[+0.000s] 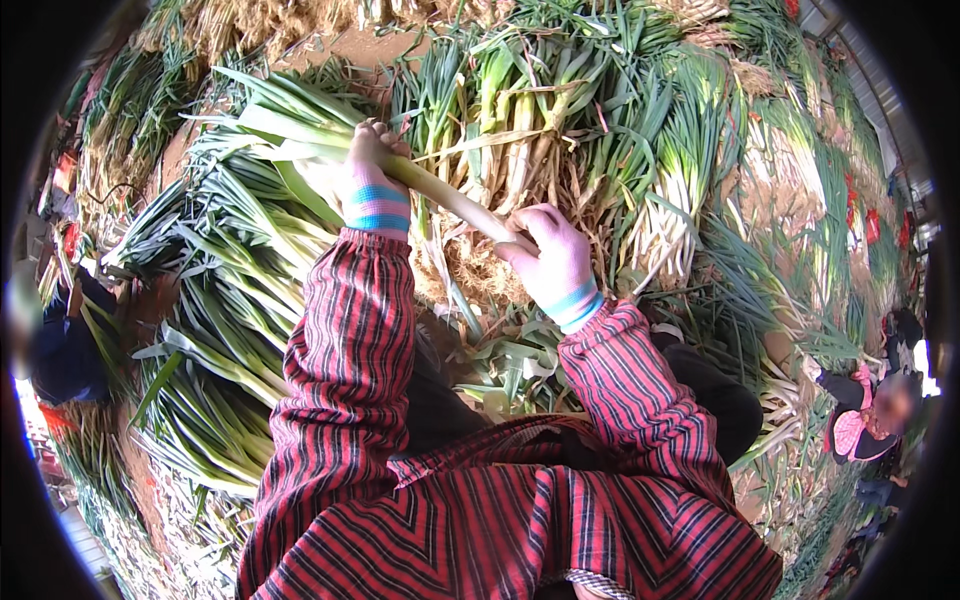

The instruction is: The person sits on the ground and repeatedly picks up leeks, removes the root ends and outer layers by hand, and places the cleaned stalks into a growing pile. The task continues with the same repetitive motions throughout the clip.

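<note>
One thick leek or large green onion (450,196) slants across the view, its green leaves at the upper left and its pale end at the lower right. My left hand (375,169), in a light knitted glove with a striped cuff, is closed around it where the leaves begin. The gloved fingers of my right hand (551,251) pinch the pale lower end. Just beyond, a bundle of untrimmed stalks with brown roots (480,262) lies on the ground. Trimmed green onions with pale stems (262,247) are heaped beside my left arm.
Loose leaf scraps (517,367) cover the ground between my knees. More white-stemmed green onions (675,225) lie at the upper right. Brown soil (367,46) shows at the top. One person (862,420) is at the far right, another (67,352) at the far left, both among more bundles.
</note>
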A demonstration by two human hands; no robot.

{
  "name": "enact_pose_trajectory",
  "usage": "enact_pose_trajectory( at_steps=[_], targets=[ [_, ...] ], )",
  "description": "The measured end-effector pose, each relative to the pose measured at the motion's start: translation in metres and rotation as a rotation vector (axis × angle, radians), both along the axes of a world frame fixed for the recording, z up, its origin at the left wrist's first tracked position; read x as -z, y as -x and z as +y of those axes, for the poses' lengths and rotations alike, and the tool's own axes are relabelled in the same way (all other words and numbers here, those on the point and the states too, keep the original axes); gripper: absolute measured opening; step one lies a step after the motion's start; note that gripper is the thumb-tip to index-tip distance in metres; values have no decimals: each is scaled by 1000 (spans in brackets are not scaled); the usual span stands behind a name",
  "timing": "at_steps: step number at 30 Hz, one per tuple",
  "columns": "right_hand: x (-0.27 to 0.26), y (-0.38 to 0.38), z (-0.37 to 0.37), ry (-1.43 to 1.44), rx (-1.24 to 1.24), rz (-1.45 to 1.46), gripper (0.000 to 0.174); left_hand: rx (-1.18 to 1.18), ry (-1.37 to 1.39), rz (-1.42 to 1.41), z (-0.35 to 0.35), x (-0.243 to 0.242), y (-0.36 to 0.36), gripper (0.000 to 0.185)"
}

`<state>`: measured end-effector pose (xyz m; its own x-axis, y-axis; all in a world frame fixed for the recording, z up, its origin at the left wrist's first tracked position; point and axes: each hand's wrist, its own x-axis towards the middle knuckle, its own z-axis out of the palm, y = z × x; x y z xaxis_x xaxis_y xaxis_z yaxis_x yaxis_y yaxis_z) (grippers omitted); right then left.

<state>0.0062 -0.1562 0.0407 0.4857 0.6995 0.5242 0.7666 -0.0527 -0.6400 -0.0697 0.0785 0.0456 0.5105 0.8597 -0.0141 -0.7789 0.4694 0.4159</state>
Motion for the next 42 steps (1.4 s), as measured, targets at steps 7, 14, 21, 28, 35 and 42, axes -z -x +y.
enact_pose_trajectory(
  at_steps=[7, 14, 21, 28, 35, 42],
  targets=[
    [2, 9, 2, 166, 44, -256, 22, -152, 54, 123, -7, 0, 0, 8],
    [12, -12, -18, -432, -122, 974, 6, -96, 74, 113, -1, -1, 6, 11],
    [0, -27, -38, -124, -4, 295, 29, -13, 112, 6, -1, 1, -2, 7],
    [4, -1, 1, 27, 8, -400, 17, -77, 143, 87, -1, 3, -3, 8],
    [13, -15, -15, -481, -268, 998, 14, -60, 68, 31, 7, 3, 10, 10],
    [69, -79, -152, -42, 197, 587, 10, -28, 68, -14, 0, 0, -1, 11]
  ],
)
